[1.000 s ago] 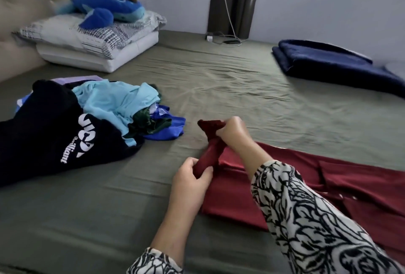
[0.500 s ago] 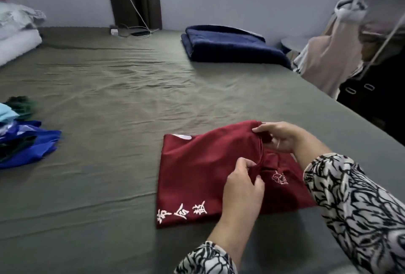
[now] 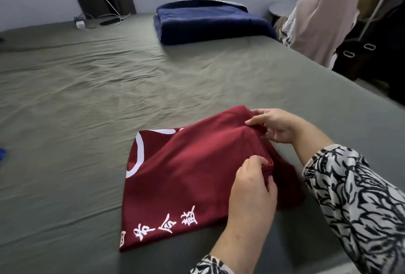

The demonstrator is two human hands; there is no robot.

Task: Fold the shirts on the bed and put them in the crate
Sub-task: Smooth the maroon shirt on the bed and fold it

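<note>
The view has swung closer since half a second ago, and a white ring print now shows on the shirt [image 3: 190,177]. It lies folded on the bed [image 3: 92,89], lower centre. Left hand [image 3: 252,188] pinches the right edge; right hand [image 3: 276,125] pinches the upper right corner. Blue blanket [image 3: 208,21] top centre.

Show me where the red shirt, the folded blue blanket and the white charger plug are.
red shirt [image 3: 192,177]: head view, plain middle of the top layer.
folded blue blanket [image 3: 210,21]: head view, middle of its top face.
white charger plug [image 3: 80,24]: head view, on its body.
</note>
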